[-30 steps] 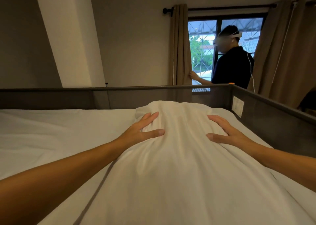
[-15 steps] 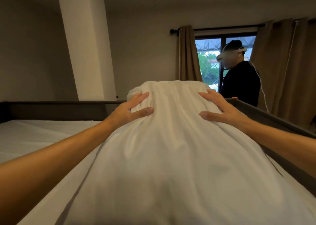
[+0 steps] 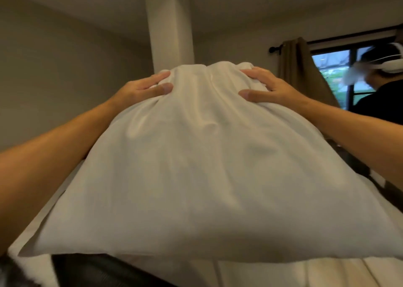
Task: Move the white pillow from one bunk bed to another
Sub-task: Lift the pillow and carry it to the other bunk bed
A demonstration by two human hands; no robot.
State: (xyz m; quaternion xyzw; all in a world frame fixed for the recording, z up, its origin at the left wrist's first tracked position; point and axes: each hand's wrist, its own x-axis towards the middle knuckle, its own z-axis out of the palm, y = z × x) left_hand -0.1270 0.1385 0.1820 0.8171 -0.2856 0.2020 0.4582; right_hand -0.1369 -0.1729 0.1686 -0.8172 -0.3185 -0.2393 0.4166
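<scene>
The white pillow [image 3: 202,167] fills most of the view, lifted clear of the upper bunk and hanging toward me. My left hand [image 3: 141,90] grips its far left corner, thumb pressed into the fabric. My right hand [image 3: 266,88] grips the far right corner the same way. Under the pillow's near edge a strip of the bunk's white sheet [image 3: 305,271] and the dark bed rail [image 3: 98,271] show. The rest of the mattress is hidden behind the pillow.
A white pillar [image 3: 170,27] rises straight ahead to the ceiling. At the right a person in a dark shirt [image 3: 377,99] wearing a white headset stands by the window [image 3: 333,69], with a brown curtain [image 3: 298,69] beside it. The dark bunk side rail [image 3: 370,177] runs along the right.
Both hands have raised the pillow from the mattress and drawn it toward me. The view has tilted up, so the ceiling shows and the bed has dropped out of sight.
</scene>
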